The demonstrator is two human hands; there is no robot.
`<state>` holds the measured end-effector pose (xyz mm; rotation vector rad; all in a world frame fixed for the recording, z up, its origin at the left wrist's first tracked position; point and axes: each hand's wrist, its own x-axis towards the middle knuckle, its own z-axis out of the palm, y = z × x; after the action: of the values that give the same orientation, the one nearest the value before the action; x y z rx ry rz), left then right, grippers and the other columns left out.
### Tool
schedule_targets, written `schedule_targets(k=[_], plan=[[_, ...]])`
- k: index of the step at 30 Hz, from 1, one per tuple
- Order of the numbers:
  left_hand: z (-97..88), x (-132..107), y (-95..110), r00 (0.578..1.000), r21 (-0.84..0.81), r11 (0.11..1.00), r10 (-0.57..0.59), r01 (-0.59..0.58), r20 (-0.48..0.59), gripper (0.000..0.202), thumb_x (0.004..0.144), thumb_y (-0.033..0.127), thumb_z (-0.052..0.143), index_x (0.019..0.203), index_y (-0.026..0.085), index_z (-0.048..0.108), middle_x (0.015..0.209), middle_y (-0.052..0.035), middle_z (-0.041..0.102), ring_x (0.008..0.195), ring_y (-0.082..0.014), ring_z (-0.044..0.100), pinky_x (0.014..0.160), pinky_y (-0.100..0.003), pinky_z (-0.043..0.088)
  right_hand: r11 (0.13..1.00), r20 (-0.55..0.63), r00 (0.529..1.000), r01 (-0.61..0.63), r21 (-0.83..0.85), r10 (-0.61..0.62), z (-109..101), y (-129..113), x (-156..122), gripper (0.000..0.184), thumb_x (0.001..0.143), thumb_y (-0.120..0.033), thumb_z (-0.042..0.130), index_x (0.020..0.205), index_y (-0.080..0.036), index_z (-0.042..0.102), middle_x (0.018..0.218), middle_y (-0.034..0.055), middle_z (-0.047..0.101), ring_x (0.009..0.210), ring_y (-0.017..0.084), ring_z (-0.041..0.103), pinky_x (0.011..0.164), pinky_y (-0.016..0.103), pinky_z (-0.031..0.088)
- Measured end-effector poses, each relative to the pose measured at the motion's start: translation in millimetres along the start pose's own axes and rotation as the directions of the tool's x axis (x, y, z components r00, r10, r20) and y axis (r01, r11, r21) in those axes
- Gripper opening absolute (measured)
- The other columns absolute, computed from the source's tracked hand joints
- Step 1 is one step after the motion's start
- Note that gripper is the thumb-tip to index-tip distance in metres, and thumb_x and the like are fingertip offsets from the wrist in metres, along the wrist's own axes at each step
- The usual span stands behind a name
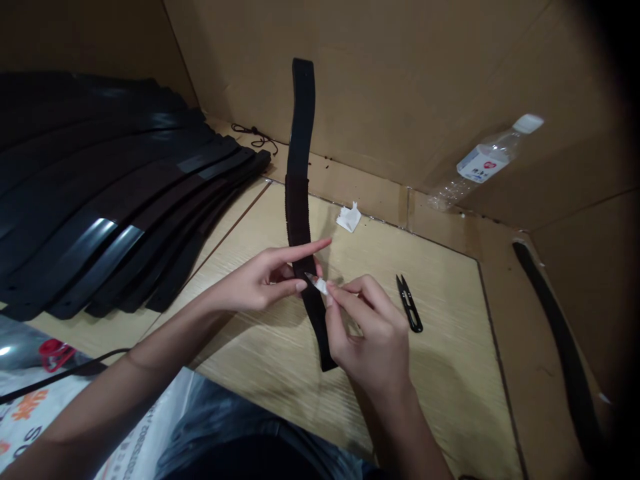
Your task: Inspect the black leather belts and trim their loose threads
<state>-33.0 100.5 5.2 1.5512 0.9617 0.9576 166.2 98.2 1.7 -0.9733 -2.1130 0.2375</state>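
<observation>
A long, curved black strip (301, 143) stands tilted in front of me, with a dark brown, rough-edged fabric band (299, 210) around its middle. My left hand (263, 277) grips the strip just below that band; its index finger stretches across the front and the thumb presses the near side. Between the thumb and fingers of my right hand (373, 327) is a small white piece (320, 285) with a pointed tip, possibly a wrapped blade. That tip touches or nearly touches the strip beside my left thumb. Black thread snips (410, 303) lie to the right of my right hand.
Many similar black strips (100, 193) are piled at the left. A scrap of white paper (349, 217) lies on the board (450, 373). An empty plastic bottle (483, 163) leans at the cardboard wall, and another dark strip (555, 327) rests at the right. Black cord (255, 137) lies behind.
</observation>
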Motion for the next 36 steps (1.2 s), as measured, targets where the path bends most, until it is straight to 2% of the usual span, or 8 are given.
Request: schedule_targets(k=[13, 19, 27, 36], plan=[[-1.0, 0.5, 1.6, 1.0, -0.03, 1.0, -0.006, 0.006, 0.006, 0.063, 0.086, 0.022, 0.059, 0.145, 0.021, 0.036, 0.108, -0.009, 0.059, 0.083, -0.0126, 0.058, 0.067, -0.021, 0.048, 0.999, -0.073, 0.997, 0.002, 0.035, 0.0, 2.4, 0.7, 0.4, 0.02, 0.082, -0.013, 0.058, 0.098, -0.013, 0.07, 0.085, 0.0039, 0.057, 0.071, 0.005, 0.054, 0.065, 0.017, 0.048], [-1.3, -0.2, 1.4, 0.999, -0.025, 0.999, -0.02, 0.021, 0.025, 0.063, 0.087, 0.023, 0.058, 0.145, 0.022, 0.035, 0.11, -0.0092, 0.058, 0.084, -0.0126, 0.058, 0.07, -0.022, 0.048, 1.0, -0.059, 0.998, -0.003, 0.025, 0.005, 2.4, 0.7, -1.0, 0.02, 0.083, -0.014, 0.057, 0.098, -0.014, 0.07, 0.084, 0.0038, 0.057, 0.068, 0.005, 0.053, 0.063, 0.017, 0.047], [-3.7, -1.2, 2.4, 0.998, 0.004, 0.999, -0.041, 0.041, 0.056, 0.063, 0.086, 0.024, 0.058, 0.145, 0.023, 0.035, 0.109, -0.0101, 0.059, 0.077, -0.0111, 0.056, 0.064, -0.021, 0.047, 0.997, -0.035, 0.999, -0.027, 0.068, 0.03, 0.2, -0.4, -0.3, 0.02, 0.084, -0.015, 0.055, 0.098, -0.014, 0.07, 0.084, 0.004, 0.057, 0.071, 0.005, 0.054, 0.065, 0.016, 0.048], [-1.4, -0.1, 1.9, 0.998, -0.035, 0.998, -0.042, 0.043, 0.036, 0.065, 0.085, 0.025, 0.06, 0.145, 0.021, 0.035, 0.106, -0.01, 0.059, 0.083, -0.0134, 0.058, 0.068, -0.022, 0.048, 1.0, 0.046, 0.999, -0.016, 0.027, 0.014, -3.1, -0.3, 0.5, 0.022, 0.087, -0.016, 0.052, 0.097, -0.015, 0.071, 0.081, 0.0039, 0.056, 0.067, 0.005, 0.052, 0.067, 0.017, 0.048]])
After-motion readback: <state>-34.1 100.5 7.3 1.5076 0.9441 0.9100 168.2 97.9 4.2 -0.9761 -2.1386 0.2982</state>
